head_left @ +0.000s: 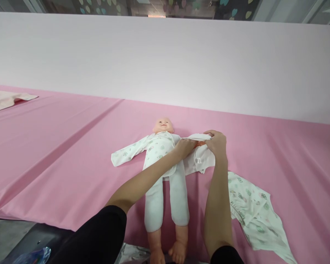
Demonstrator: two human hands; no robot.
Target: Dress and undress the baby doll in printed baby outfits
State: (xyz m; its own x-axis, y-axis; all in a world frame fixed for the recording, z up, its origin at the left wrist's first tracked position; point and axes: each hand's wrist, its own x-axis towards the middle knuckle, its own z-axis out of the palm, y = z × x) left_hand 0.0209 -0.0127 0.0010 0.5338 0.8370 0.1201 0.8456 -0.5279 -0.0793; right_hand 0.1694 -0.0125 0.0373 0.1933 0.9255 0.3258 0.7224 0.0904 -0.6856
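A baby doll (162, 125) lies on its back, in white leggings (179, 198) and a white printed shirt (161, 146). The sleeve on the picture's left is on and stretched outward; the shirt's other side spreads open on the right, showing its plain inside and a tag. My left hand (185, 147) reaches across the doll's chest, its fingers closed at an orange-toned patch that looks like the doll's arm (200, 143). My right hand (217, 142) pinches the shirt's white sleeve edge just above that arm. The fingertips of both hands are partly hidden.
A printed baby garment (257, 212) lies to the right of my right forearm. Pink sheeting (71, 146) covers the surface, with a white wall panel (165, 62) behind it. A pale cloth (8, 99) lies at far left. Another printed cloth (133, 253) shows at the front edge.
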